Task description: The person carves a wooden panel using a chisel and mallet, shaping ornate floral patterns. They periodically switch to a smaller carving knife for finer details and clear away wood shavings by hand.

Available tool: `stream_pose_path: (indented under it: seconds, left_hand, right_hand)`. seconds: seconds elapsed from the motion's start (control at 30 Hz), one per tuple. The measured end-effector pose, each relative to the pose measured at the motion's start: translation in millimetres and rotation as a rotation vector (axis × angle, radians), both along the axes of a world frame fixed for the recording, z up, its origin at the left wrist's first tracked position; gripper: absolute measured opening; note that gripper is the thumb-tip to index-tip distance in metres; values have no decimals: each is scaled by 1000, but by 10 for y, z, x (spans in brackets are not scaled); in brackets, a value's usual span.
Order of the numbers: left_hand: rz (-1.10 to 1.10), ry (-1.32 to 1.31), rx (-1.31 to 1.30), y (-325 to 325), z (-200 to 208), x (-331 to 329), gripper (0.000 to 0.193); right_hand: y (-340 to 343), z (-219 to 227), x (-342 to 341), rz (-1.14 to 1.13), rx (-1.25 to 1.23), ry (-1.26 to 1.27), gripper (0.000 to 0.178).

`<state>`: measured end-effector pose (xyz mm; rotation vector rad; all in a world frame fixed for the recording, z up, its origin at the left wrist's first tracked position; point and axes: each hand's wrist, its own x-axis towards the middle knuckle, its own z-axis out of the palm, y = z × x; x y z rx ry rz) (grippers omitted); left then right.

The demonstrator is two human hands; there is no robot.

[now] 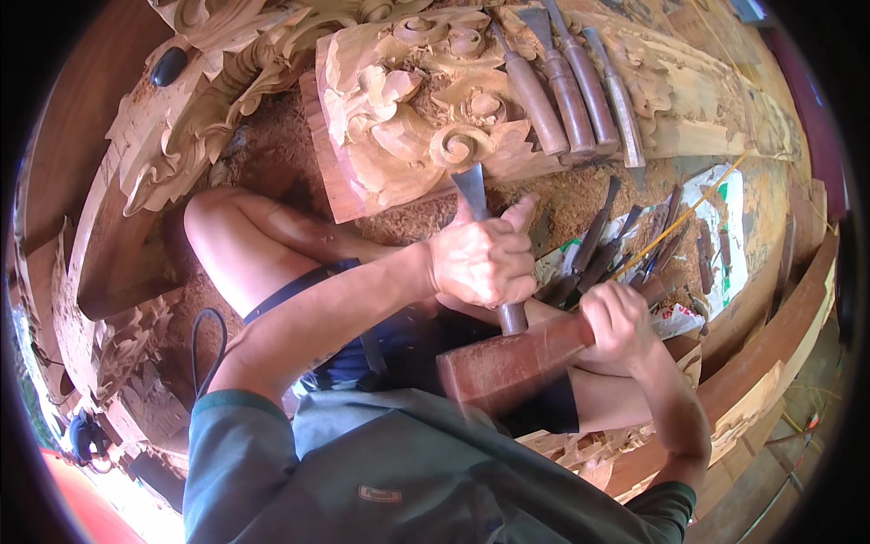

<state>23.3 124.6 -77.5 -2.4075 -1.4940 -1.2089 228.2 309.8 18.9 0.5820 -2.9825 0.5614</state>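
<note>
Grey-green shirt cloth (362, 458) spreads nearest the camera, and beyond it the person's right hand (619, 325) is wrapped round the handle of a wooden mallet (498, 372), its head at the butt of a chisel (470, 190) clenched in the left hand (485, 260). The blade points at the lower edge of the carved panel (390, 140), by a scroll (462, 145) (whether it touches wood cannot be told). An off-centre blow could glance onto the left fingers, while a tilted blade might skid and chip the scroll.
</note>
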Motion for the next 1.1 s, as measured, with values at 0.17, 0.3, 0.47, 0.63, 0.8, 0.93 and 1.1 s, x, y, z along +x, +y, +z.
stream_pose_path:
  seconds: [0.17, 0.3, 0.47, 0.63, 0.8, 0.93, 1.1]
  left_hand:
    - [17, -16, 46, 23, -12, 3, 20]
    - [30, -20, 13, 14, 18, -21, 20]
    - [26, 37, -48, -27, 138, -68, 21]
    - [161, 3, 121, -123, 286, 36, 19]
    - [93, 39, 103, -106, 326, 196, 17]
    - [28, -10, -2, -135, 142, 41, 18]
    - [49, -115, 56, -111, 154, 6, 18]
  right_hand:
    - [93, -78, 63, 188, -16, 200, 21]
    - [97, -87, 153, -64, 129, 1, 32]
    - [191, -71, 134, -58, 55, 134, 35]
    - [285, -123, 514, -244, -12, 145, 36]
    - [170, -104, 617, -203, -30, 51, 20]
    - [50, -122, 568, -230, -22, 17, 15]
    - [-40, -60, 403, -159, -46, 29, 17]
